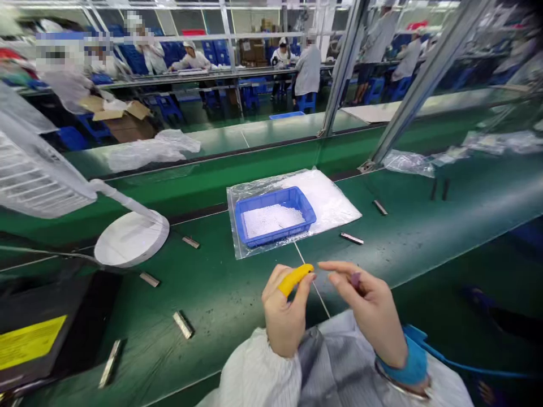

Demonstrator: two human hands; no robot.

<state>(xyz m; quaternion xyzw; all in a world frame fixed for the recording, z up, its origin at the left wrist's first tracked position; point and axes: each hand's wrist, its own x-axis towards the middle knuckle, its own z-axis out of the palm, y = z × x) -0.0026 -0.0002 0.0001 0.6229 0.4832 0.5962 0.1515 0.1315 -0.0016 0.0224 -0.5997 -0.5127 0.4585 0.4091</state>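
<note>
My left hand [285, 316] is above the green bench in front of me. Its index finger wears a yellow finger cot [296, 278]. Thumb and covered fingertip press together on a tiny dark thing, too small to name. Just to the right, my right hand [370, 302] has its index finger stretched out and its thumb apart, with nothing seen between them. A small purple cover or patch [355, 279] shows by its curled fingers. Beyond both hands, a blue tray [275, 233] holds many tiny white pieces. It rests on a clear plastic bag [335, 198] filled with white material.
Small metallic strips [183, 325] lie scattered on the green bench [237, 305]. A white fan [131, 237] stands left, near a black box [63, 328] with a yellow label. Metal posts [424, 85] rise from the back ledge. People in white coats sit and stand farther off.
</note>
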